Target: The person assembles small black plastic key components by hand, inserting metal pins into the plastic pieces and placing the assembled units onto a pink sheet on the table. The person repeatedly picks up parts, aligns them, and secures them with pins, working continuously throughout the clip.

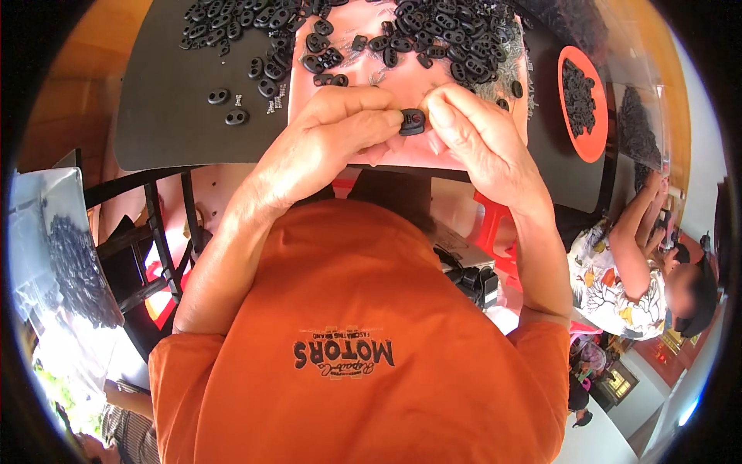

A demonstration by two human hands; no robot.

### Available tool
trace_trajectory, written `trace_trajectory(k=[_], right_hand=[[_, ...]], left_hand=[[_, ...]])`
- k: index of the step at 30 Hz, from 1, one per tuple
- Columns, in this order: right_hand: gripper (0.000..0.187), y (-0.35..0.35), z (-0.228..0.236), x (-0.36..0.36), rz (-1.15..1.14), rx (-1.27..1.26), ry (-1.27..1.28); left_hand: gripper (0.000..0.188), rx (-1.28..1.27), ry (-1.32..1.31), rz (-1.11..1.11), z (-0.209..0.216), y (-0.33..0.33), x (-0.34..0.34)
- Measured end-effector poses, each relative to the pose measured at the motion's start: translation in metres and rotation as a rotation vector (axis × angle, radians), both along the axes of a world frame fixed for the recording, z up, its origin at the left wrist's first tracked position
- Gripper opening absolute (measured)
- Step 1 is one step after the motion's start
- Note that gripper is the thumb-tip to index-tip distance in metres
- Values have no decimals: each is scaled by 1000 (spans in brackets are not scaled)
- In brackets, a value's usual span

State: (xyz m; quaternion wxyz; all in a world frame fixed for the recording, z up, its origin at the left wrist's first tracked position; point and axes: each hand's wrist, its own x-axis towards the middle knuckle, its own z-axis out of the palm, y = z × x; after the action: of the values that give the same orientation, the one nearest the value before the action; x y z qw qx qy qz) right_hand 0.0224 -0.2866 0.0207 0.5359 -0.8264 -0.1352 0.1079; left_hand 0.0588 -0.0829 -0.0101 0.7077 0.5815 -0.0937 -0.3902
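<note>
A black two-hole cord lock (413, 121) is held at the table's near edge, between my two hands. Thumb and fingers of my left hand (332, 131) pinch it from the left. My right hand (483, 139) is closed too, its thumb and fingers pressed together at the lock's right side; its fingertips partly hide what they grip there. Under the hands lies a pink sheet (301, 97). Beyond it are heaped black cord lock parts (444, 31) and scattered small metal springs (512, 50). Two loose cord lock pieces (236, 117) rest to the left, with a spring (239, 100) by them.
An orange plate (591, 148) full of small black parts stands at the right. Clear bags of black pieces show at far left (77, 263) and far right (641, 131). Another person (618, 282) sits at the right, arms raised. A black chair frame (151, 224) stands left below the table.
</note>
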Motion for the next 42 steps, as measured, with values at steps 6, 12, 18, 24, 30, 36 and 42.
trace_trajectory(k=[6,12,18,24,30,36,42], right_hand=[[29,6,-1,1,-45,-13,-93],[29,4,-5,-3,-17,-102,-192],[15,-46,21,-21,-378,-257,-238],[35,-162,27,-7,-784,-513,-223],[26,-149,10,-4,-598,-737,-306],[15,-46,13,13,-145,-606,-417],[6,-18,-5,40,-33,-760,-503]], left_hand=[[31,-41,27,-10,0,1,1],[19,-42,-136,-98,-2,-3,0],[27,-11,-232,-115,-2,-2,1],[28,-17,-332,-109,-5,-4,-2],[27,5,-326,-127,-6,-4,-2],[24,84,-462,-123,-4,-3,-6],[30,12,-470,-44,-10,-8,-9]])
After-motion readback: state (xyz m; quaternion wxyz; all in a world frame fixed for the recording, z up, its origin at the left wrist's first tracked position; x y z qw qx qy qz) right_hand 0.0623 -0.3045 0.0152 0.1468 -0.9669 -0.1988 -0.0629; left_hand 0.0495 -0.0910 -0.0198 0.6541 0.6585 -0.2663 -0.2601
